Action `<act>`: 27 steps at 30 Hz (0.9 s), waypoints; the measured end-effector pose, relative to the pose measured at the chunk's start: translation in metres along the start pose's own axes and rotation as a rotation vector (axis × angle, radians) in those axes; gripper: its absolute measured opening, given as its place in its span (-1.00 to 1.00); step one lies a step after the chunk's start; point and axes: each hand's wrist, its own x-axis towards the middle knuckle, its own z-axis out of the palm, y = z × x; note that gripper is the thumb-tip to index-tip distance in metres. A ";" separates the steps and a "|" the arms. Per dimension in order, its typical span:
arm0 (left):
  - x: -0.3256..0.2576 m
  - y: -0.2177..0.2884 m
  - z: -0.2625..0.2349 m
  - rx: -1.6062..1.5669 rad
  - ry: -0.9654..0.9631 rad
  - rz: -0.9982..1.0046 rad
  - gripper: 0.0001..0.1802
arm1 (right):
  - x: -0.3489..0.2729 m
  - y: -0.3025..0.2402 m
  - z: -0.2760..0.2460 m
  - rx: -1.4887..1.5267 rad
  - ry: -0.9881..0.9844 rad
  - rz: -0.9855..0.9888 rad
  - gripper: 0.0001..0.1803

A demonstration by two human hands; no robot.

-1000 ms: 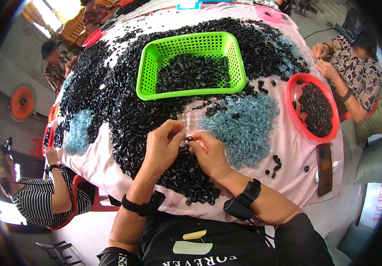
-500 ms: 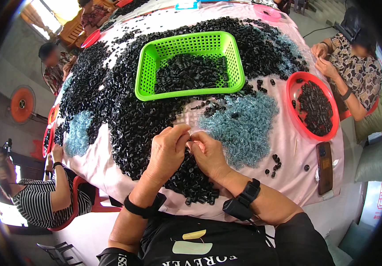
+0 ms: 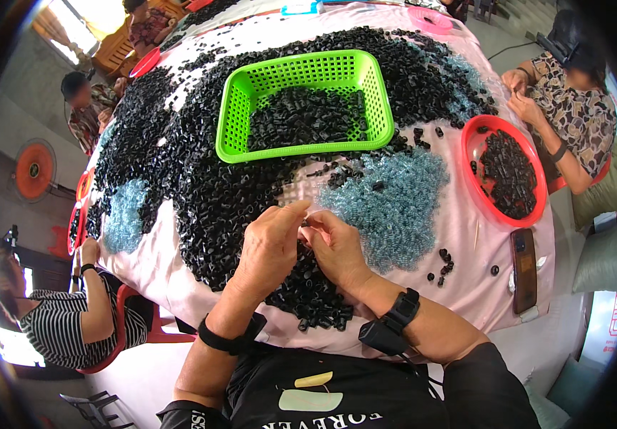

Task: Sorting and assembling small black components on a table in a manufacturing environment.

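Observation:
My left hand (image 3: 272,237) and my right hand (image 3: 334,249) meet over the near part of the table, thumbs and fingertips pinched close together. Whatever small piece sits between the fingertips is hidden by them. Under and left of my hands spreads a heap of small black plastic parts (image 3: 215,214). Just right of my right hand lies a pile of clear bluish small springs or coils (image 3: 401,207). Beyond my hands stands a green perforated basket (image 3: 305,152) with many black parts inside.
A red basin (image 3: 471,171) of black pieces stands at the right, near a phone (image 3: 524,272). Loose black parts (image 3: 444,266) lie on the pink cloth (image 3: 458,307). Co-workers sit right (image 3: 573,107) and left (image 3: 86,314). An orange fan (image 3: 34,169) stands at far left.
My hands stay nearly in place, with only a slight shift of the fingers. At the far left, a co-worker's hands and head have moved a little.

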 end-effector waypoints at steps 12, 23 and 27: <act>0.005 -0.015 -0.004 -0.066 0.037 -0.081 -0.85 | -0.003 -0.017 -0.004 -0.083 0.013 -0.052 -0.79; 0.041 -0.057 0.023 0.007 -0.278 -0.071 -0.82 | -0.010 -0.018 -0.002 -0.205 -0.149 -0.204 -0.79; 0.048 -0.062 0.032 0.023 -0.288 -0.068 -0.83 | -0.010 -0.021 -0.003 -0.193 -0.135 -0.195 -0.80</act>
